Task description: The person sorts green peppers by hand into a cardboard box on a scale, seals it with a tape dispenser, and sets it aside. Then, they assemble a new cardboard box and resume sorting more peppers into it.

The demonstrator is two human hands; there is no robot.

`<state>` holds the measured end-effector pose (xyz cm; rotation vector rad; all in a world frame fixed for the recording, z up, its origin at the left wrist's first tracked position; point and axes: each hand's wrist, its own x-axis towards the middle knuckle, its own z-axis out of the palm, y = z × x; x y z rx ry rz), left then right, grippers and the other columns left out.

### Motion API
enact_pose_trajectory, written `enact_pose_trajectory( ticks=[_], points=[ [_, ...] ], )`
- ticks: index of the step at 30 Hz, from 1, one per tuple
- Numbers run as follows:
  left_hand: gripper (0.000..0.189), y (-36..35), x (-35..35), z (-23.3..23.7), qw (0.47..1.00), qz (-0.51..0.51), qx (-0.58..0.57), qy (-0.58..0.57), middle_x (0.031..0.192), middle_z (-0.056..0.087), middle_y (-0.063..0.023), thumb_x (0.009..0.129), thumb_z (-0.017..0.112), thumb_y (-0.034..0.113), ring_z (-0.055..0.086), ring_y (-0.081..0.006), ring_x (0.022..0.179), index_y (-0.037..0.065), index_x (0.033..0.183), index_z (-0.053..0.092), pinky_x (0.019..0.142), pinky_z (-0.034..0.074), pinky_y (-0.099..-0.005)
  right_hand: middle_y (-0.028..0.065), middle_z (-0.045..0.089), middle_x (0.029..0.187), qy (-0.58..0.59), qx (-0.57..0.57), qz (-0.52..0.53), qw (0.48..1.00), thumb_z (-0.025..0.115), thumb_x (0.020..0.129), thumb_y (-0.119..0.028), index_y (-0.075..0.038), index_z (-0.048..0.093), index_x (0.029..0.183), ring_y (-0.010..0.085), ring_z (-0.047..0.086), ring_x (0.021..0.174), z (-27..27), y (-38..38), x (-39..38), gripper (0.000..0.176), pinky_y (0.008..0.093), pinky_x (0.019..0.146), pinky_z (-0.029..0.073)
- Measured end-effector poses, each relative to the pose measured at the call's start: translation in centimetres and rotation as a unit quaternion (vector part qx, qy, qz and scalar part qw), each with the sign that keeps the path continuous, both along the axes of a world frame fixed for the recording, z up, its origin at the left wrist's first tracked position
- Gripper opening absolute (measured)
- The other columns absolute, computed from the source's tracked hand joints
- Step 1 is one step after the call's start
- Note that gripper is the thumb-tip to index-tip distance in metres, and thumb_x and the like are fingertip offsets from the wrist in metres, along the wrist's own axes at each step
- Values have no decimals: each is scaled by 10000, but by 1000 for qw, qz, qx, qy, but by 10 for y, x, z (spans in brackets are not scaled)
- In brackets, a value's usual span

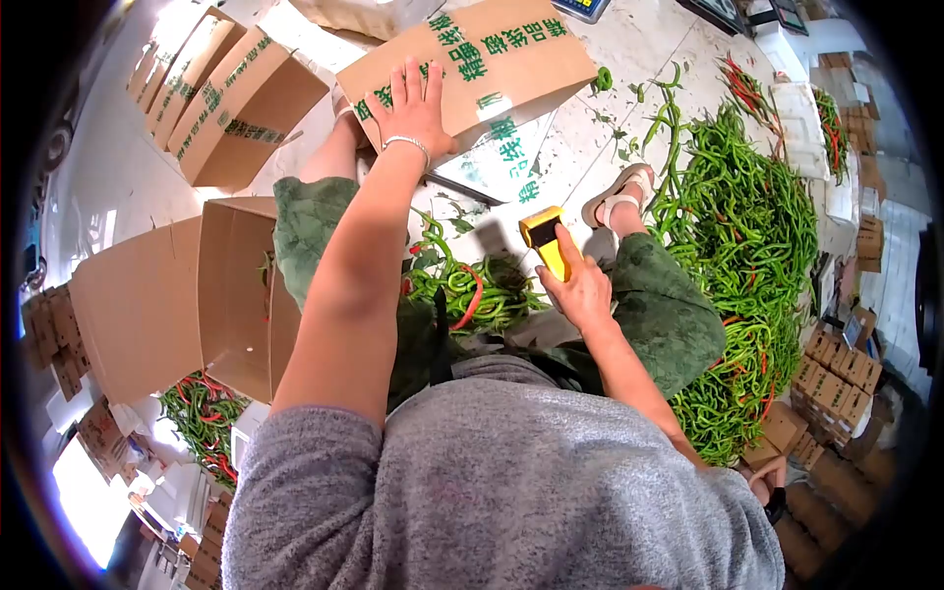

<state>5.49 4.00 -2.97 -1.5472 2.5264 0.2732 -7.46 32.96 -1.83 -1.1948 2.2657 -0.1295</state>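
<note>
My left hand (415,116) lies flat with its fingers spread on the near left part of a closed cardboard box (521,49) with green printing. In my right hand (582,287) is a yellow and black tape dispenser (551,246), held above the floor between my legs, apart from the box. Under and beside the dispenser, a small heap of green peppers (501,295) with a red one lies on the floor.
A large heap of green peppers (747,256) spreads over the floor at the right. At the left stand an open cardboard box (138,305) and several printed boxes (226,108). More peppers (202,418) lie at the lower left. Part of another person (769,477) shows at the lower right.
</note>
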Motion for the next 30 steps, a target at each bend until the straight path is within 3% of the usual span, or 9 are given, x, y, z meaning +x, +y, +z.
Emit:
enact_pose_trajectory(
  ticks=[5, 9, 13, 17, 19, 24, 26, 27, 30],
  points=[
    [1177, -3, 2, 2, 1000, -1, 7, 30, 1534, 14, -124, 555, 793, 348, 28, -324, 1412, 194, 1471, 69, 1063, 83, -634, 229, 620, 862, 14, 76, 39, 996, 665, 757, -433, -321, 323, 1405, 395, 627, 788, -53, -12, -19, 741, 468, 716, 498],
    [1127, -6, 3, -5, 999, -11, 8, 49, 1530, 43, -136, 559, 762, 305, 42, -333, 1409, 170, 1465, 106, 1052, 65, -650, 153, 667, 943, -21, 82, 93, 992, 644, 747, -421, -267, 449, 1316, 324, 649, 840, -102, -134, -37, 621, 406, 733, 521],
    [1105, -10, 4, -5, 998, -9, 2, 63, 1524, 72, -148, 554, 749, 290, 61, -344, 1405, 156, 1461, 131, 1050, 64, -650, 96, 681, 973, 46, 235, 137, 961, 616, 768, -423, -138, 580, 1160, 276, 655, 900, -115, -249, -28, 486, 370, 803, 517],
    [1093, -14, 4, -4, 997, -19, -15, 73, 1520, 86, -158, 565, 746, 300, 71, -352, 1402, 151, 1460, 137, 1046, 78, -653, 109, 650, 1077, 33, 229, 93, 968, 615, 746, -494, -100, 639, 1059, 261, 624, 996, -112, -222, -25, 504, 363, 852, 497],
    [1099, -6, 6, -6, 998, -14, -11, 64, 1522, 83, -149, 570, 751, 324, 71, -346, 1403, 153, 1462, 132, 1049, 91, -645, 153, 619, 1122, -31, 255, 105, 961, 603, 724, -576, -64, 569, 1169, 271, 608, 1017, -104, -184, -36, 679, 365, 848, 489],
    [1099, -3, 2, -4, 999, -31, -24, 27, 1526, 75, -141, 617, 753, 419, 85, -348, 1401, 143, 1467, 113, 1045, 114, -647, 230, 595, 1133, -103, 308, -87, 942, 709, 609, -619, 40, 504, 1190, 327, 583, 1057, -142, -62, -67, 903, 382, 889, 460],
    [1102, -6, 5, -3, 998, -41, -39, 8, 1527, 78, -138, 644, 728, 515, 96, -357, 1397, 140, 1469, 101, 1032, 127, -662, 256, 594, 1111, -128, 218, -83, 964, 725, 669, -505, 10, 595, 1111, 343, 578, 1060, -198, -15, -84, 691, 396, 887, 449],
    [1098, -5, 6, 0, 998, -49, -44, 9, 1525, 94, -137, 635, 714, 568, 87, -362, 1397, 130, 1464, 143, 1039, 96, -659, 261, 595, 1102, -120, 207, -52, 970, 723, 694, -462, -15, 636, 1062, 357, 579, 1048, -177, -24, -84, 585, 414, 887, 442],
    [1022, -9, 24, -21, 968, -37, -70, 238, 1519, 100, -166, 681, 671, 581, 92, -362, 1395, 100, 1451, 201, 1071, 71, -595, 228, 547, 1211, -93, 1, -109, 990, 682, 740, -494, 10, 525, 1213, 339, 521, 1141, -136, -75, -104, 708, 414, 961, 400]
  ],
)
